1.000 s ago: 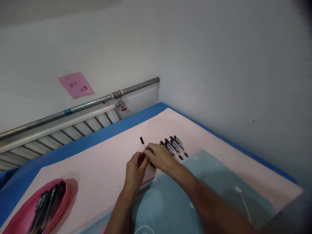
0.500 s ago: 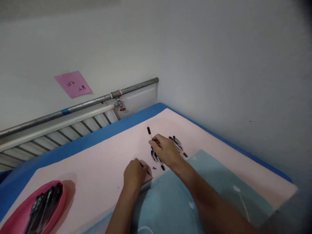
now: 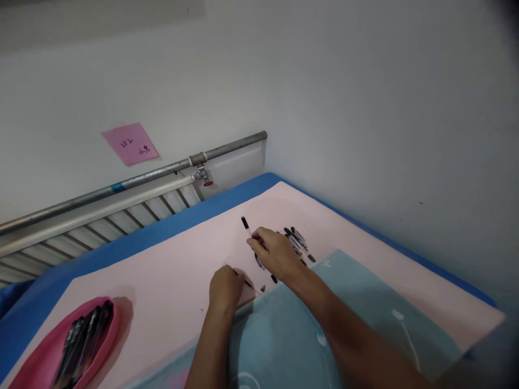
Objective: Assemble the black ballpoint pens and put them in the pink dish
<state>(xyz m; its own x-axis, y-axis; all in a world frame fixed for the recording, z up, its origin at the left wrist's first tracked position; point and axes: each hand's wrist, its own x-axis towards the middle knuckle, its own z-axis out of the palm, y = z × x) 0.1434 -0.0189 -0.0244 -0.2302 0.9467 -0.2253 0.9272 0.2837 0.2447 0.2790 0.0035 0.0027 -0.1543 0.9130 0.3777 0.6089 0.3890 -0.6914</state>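
Observation:
My right hand (image 3: 275,251) is closed on a pen (image 3: 245,222), whose black end points up and away to the left. A thin dark rod with a pale tip, like a pen refill (image 3: 249,284), sticks out from my closed left hand (image 3: 224,292), low over the pink table surface (image 3: 182,270). Beside the rod's tip lies a small dark piece (image 3: 263,288). Several black-and-clear pen parts (image 3: 299,240) rest to the right of my right hand, and others (image 3: 274,279) are partly hidden beneath it.
At the lower left stands a pink bowl (image 3: 115,335) with several dark pens (image 3: 83,340) in it. A teal patterned cloth (image 3: 279,329) covers the near edge. Behind the blue table edge (image 3: 174,217) are a radiator (image 3: 138,213) and a pipe (image 3: 162,172); a wall (image 3: 385,135) rises on the right.
The whole view has shifted slightly. The black end of the pen in my right hand has tipped a little left. Both hands keep their hold.

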